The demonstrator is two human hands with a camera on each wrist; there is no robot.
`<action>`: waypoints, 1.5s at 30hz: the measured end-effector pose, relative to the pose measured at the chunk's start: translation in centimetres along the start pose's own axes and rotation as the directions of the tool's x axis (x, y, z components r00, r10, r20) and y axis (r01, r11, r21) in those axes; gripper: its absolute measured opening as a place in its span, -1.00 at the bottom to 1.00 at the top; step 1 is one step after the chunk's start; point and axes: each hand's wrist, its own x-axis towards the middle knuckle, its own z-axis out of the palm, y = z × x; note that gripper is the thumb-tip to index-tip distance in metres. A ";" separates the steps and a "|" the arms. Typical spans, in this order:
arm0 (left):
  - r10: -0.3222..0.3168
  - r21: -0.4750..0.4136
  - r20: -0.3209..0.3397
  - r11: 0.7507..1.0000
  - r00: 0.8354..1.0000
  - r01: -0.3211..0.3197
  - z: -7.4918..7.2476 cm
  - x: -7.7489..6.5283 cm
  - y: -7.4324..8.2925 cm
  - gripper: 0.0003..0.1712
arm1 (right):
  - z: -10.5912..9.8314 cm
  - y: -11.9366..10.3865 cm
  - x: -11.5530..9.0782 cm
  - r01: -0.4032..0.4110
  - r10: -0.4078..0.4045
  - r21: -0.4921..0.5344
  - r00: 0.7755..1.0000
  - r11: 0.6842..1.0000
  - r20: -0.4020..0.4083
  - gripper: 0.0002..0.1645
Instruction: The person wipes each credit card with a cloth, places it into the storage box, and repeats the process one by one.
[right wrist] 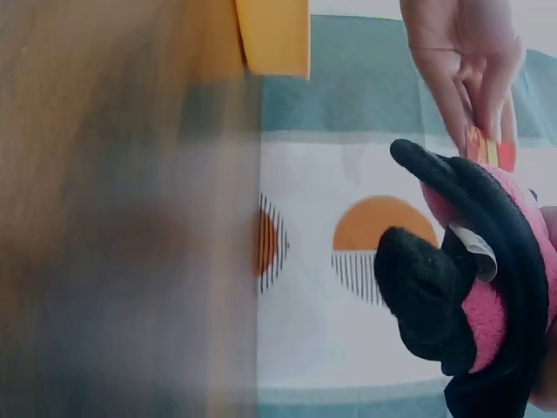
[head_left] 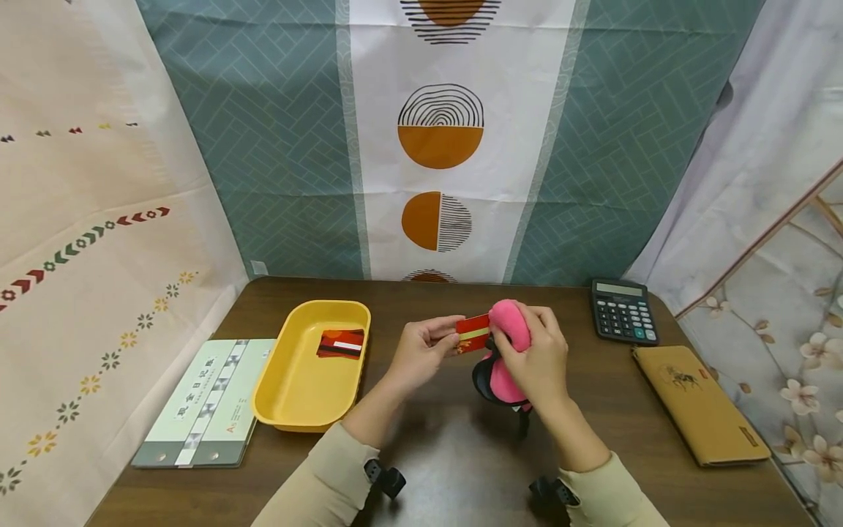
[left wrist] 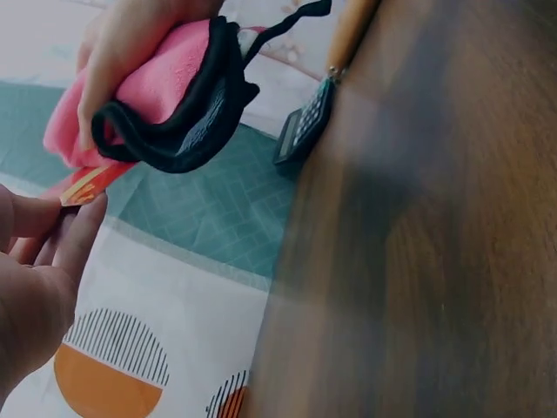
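Note:
My left hand (head_left: 418,353) pinches a red card (head_left: 469,338) with a yellow stripe between thumb and fingers. The card's far end meets a pink plush item (head_left: 503,384) with black trim and a dark strap, held up in my right hand (head_left: 543,359). Seen from the left wrist, the black-edged pink plush (left wrist: 170,83) bulges above the card (left wrist: 94,181), whose end disappears at its edge. In the right wrist view, a black fuzzy part (right wrist: 418,279) and a small white tag (right wrist: 476,252) show on the plush; its inside is hidden.
A yellow tray (head_left: 299,395) at the left contains several red and dark cards (head_left: 340,344). Beside it lies a pale green notebook (head_left: 204,402). A black calculator (head_left: 624,311) and a tan wallet-like case (head_left: 701,406) lie at the right. Patterned curtains surround the wooden table.

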 end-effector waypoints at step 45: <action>-0.078 -0.032 -0.018 0.996 0.997 0.077 -2.2 -0.6 0.2 -0.71 | -2.8 3.4 0.2 -0.224 0.225 0.011 0.974 0.974 -0.027 -0.40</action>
